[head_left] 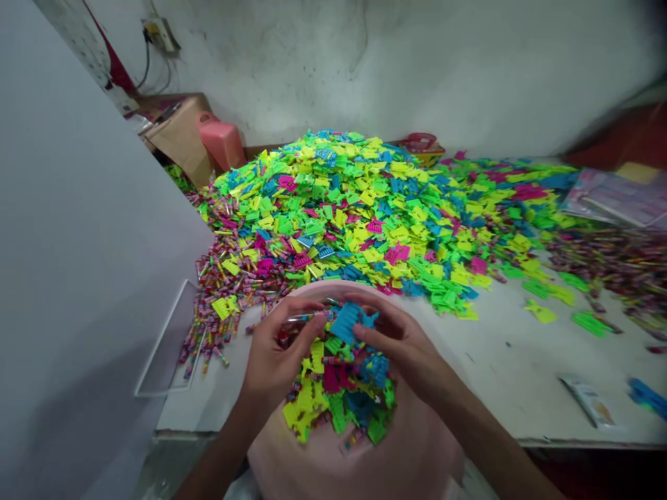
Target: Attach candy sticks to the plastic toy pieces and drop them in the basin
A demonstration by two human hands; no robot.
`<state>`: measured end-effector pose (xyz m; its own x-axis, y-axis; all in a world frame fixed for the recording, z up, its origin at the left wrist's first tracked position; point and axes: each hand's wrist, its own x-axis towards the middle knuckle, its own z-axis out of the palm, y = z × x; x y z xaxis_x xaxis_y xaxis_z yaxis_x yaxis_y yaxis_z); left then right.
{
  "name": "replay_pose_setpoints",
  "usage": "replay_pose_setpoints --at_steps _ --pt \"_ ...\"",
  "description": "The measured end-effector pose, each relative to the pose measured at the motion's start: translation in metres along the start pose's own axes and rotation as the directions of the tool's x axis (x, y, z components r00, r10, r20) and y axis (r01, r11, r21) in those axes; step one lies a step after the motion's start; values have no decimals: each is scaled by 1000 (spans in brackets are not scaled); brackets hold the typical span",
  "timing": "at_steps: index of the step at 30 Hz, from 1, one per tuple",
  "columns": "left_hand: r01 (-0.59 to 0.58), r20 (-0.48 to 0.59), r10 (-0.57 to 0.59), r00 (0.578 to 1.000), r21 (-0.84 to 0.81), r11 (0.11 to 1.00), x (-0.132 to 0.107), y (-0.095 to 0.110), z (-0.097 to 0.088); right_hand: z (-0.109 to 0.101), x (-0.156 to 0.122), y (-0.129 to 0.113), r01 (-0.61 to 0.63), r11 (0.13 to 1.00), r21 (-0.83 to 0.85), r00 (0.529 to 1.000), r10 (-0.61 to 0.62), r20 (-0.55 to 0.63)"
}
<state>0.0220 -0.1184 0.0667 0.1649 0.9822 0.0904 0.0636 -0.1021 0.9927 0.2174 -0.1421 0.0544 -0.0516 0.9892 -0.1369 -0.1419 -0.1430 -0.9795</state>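
Observation:
Between thumb and fingers, my left hand pinches a thin clear tube with small coloured pieces. My right hand grips a flat blue plastic piece with slots, its thumb on the front face. The two things are close together, above a pale pink tub. Inside the tub lie yellow pieces, green, magenta and blue ones, mixed with several filled tubes. The far ends of my fingers are partly hidden behind what they hold.
A large heap of coloured plastic pieces covers the table's back. Filled tubes pile up at left and right. A white wire frame stands by the grey panel. A small packet lies front right; a pink jug stands behind.

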Motion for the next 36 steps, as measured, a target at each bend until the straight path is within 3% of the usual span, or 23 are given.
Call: replay_pose_setpoints --at_steps 3,7,13,20,28,32,36 --pt "-28 7 28 1000 50 998 2 0 1 0 1 2 51 995 -87 995 -59 -86" --pt "-47 34 44 998 106 993 2 -3 2 4 -1 2 113 977 -180 990 -126 -60" --pt "-115 -2 122 993 309 944 -3 -7 3 7 -8 7 215 892 -398 963 -262 -65" --pt "-170 -52 208 977 407 898 -10 -3 3 10 -15 13 255 808 -531 925 -364 -110" --pt "-303 22 336 941 491 817 -15 1 5 9 -22 13 418 697 -582 868 -497 28" --pt "-240 117 210 971 455 858 -12 3 -3 0 -24 13 489 654 -577 851 -504 151" --pt "-152 254 54 966 385 910 -4 2 -13 -4 -24 17 475 698 -536 873 -449 190"
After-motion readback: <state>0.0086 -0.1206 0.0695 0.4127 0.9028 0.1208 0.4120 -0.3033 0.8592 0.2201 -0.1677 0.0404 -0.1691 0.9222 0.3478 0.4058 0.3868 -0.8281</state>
